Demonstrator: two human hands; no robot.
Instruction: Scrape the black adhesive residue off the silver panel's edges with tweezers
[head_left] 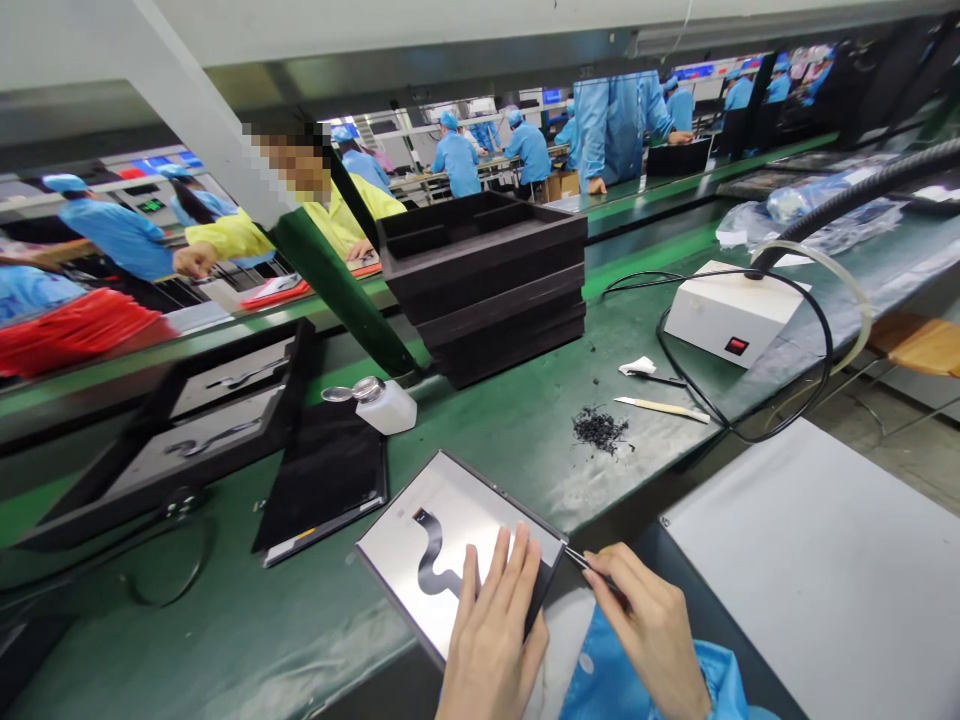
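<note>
A silver panel [450, 520] with a black flex cable on it lies at the near edge of the green bench. My left hand [491, 630] rests flat on its near right part, fingers stretched out together. My right hand [649, 625] is pinched on thin dark tweezers [589, 566], whose tip touches the panel's right edge. A blue sleeve covers my right wrist.
A black dispenser bottle [382, 403], a dark panel [322, 480] and an open black tray [202, 420] lie left. Stacked black trays [487, 285] stand behind. A white box [731, 315] with cables, a pale stick [664, 408] and dark scraps [600, 430] sit right. Other people work beyond.
</note>
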